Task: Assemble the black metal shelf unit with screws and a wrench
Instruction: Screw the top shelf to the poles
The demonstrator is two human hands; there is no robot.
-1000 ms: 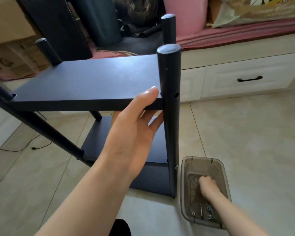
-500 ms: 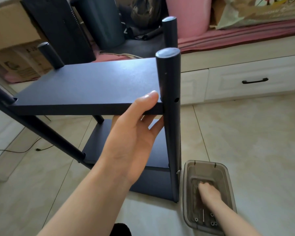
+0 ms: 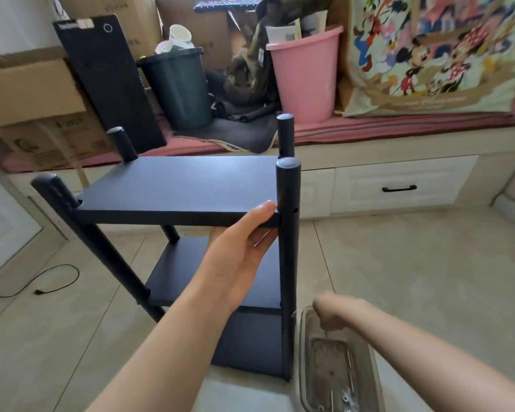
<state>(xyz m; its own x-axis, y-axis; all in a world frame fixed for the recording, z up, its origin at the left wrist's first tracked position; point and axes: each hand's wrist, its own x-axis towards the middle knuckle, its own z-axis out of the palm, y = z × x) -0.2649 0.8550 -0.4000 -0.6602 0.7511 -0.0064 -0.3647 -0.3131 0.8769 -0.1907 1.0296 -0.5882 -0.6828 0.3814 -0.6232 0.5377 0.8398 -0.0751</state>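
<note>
Now the left hand clamps the shelf unit's top board; the right hand, blurred above the tray, grip unclear.

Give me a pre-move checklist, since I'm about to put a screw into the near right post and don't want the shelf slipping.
1. Left hand grips top shelf edge beside the post: ok.
2. Screw hole in near right post unobstructed: ok.
3. Hole lined up with shelf edge: cannot tell.
4. Right hand, blurred above the clear box, has a screw: cannot tell.
5. Spare hardware left in box: ok.
</note>
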